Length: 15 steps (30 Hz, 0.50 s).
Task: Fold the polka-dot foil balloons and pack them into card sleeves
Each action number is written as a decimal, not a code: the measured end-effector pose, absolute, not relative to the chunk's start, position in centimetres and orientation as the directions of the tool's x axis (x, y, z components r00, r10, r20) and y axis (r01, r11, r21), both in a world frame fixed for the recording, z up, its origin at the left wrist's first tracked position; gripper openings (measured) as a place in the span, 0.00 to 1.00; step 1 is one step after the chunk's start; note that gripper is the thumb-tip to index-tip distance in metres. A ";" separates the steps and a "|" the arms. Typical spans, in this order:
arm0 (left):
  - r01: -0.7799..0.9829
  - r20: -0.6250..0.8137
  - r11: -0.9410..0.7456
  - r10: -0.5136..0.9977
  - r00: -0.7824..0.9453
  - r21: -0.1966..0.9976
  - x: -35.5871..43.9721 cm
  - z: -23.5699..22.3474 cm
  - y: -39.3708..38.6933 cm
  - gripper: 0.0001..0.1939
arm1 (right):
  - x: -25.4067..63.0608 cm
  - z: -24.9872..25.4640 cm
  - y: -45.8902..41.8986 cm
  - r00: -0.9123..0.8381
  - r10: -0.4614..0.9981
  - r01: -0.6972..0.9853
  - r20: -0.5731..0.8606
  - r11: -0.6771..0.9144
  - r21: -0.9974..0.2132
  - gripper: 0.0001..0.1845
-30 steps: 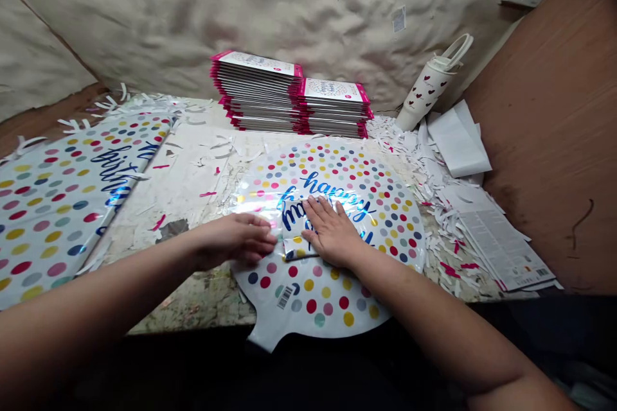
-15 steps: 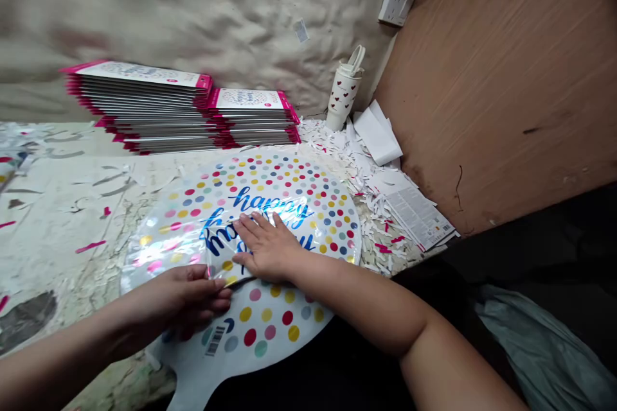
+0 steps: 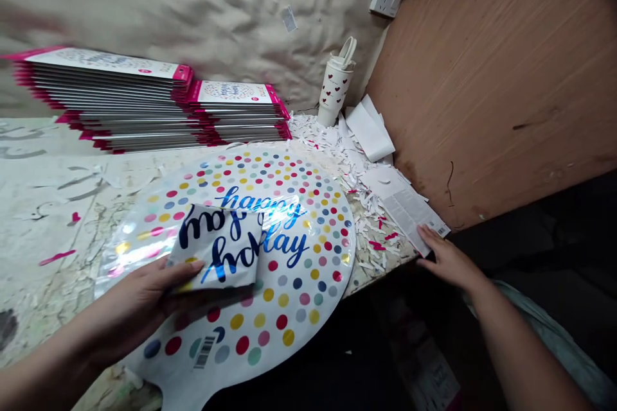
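While left hand (image 3: pixel 137 308) grips foil balloon flap (image 3: pixel 216 247), open right hand (image 3: pixel 448 261) touches leaflet (image 3: pixel 409 215).

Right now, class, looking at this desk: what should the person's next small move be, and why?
Probably the left hand should smooth the folded foil flap flat onto the foil balloon. Its thumb lies on the flap's edge, and the flap looks loosely folded. The right hand is away at the printed sheets, so the left is better placed.
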<state>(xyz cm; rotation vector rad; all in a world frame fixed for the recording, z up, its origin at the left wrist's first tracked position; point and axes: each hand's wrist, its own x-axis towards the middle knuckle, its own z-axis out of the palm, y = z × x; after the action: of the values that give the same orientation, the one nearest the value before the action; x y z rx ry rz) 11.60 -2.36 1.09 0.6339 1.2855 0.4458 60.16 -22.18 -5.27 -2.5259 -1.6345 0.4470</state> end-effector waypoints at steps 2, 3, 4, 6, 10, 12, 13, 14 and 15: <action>0.028 -0.720 0.734 0.657 0.225 0.679 11.5 1.5 -2.4 0.15 | 61.1 -5.1 -23.4 0.370 0.922 0.854 -0.114 -0.386 -0.349 0.28; 0.017 -0.715 0.730 0.664 0.219 0.683 11.4 1.6 -2.3 0.16 | 61.4 -4.4 -23.4 0.412 0.909 0.828 -0.052 -0.398 -0.395 0.24; 0.000 -0.716 0.733 0.665 0.212 0.681 11.2 1.8 -2.3 0.16 | 61.4 -3.4 -23.1 0.476 0.879 0.801 0.033 -0.418 -0.428 0.22; -0.043 -0.717 0.736 0.670 0.191 0.676 10.8 2.3 -2.2 0.15 | 60.5 -0.5 -21.7 0.612 0.743 0.762 0.271 -0.462 -0.453 0.23; -0.119 -0.638 0.643 0.765 0.082 0.756 9.8 3.9 -2.2 0.12 | 51.5 4.1 -16.7 0.291 0.529 0.950 0.797 -0.262 -0.172 0.20; -0.159 -0.566 0.565 0.823 0.040 0.810 9.3 4.8 -2.5 0.13 | 43.8 4.2 -14.5 -0.165 0.560 0.986 0.812 0.099 0.132 0.29; -0.176 -0.534 0.530 0.845 0.032 0.829 9.0 5.2 -2.7 0.13 | 39.9 3.7 -13.8 -0.313 0.589 0.943 0.745 0.286 0.170 0.29; -0.188 -0.504 0.500 0.863 0.024 0.846 8.7 5.5 -2.8 0.14 | 36.3 2.9 -13.3 -0.409 0.615 0.891 0.674 0.427 0.151 0.27; -0.191 -0.483 0.476 0.876 0.013 0.858 8.4 5.7 -3.1 0.14 | 33.4 1.9 -12.9 -0.481 0.691 0.850 0.539 0.517 0.095 0.24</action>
<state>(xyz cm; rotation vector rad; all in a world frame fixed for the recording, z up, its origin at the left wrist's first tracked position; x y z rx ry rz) 8.38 -3.07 5.67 0.6863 1.2932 0.9413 33.36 -12.91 1.93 -1.2639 -2.3239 -0.4917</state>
